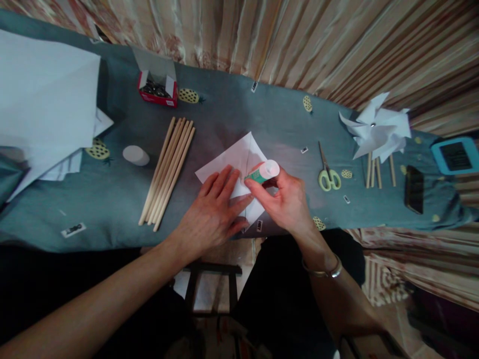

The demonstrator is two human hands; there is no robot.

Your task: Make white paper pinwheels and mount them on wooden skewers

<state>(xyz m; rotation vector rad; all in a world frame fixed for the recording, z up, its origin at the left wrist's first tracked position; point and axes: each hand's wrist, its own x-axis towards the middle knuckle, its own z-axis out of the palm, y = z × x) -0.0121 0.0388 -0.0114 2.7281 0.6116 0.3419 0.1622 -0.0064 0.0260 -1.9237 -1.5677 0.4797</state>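
A white square of paper (pixel 224 162) lies turned cornerwise on the cloth near the table's front edge, with crease or cut lines on it. My left hand (pixel 213 212) rests flat on the paper, fingers spread. Between the thumb and fingers of my right hand (pixel 286 199) is a green and white glue stick (pixel 262 172), tilted with its lower end down at the paper's middle. Whether its tip touches the paper is hidden by my fingers. Left of the paper lie several wooden sticks (pixel 168 172), and beyond them stands a white cap (pixel 135 155).
A red box (pixel 157 92) of metal pins stands open at the back. Large white sheets (pixel 45 94) lie at the left. To the right are green-handled scissors (pixel 329 178), paper pinwheels (pixel 377 127) on sticks, a dark phone (pixel 414 190) and a blue-framed device (pixel 455 155).
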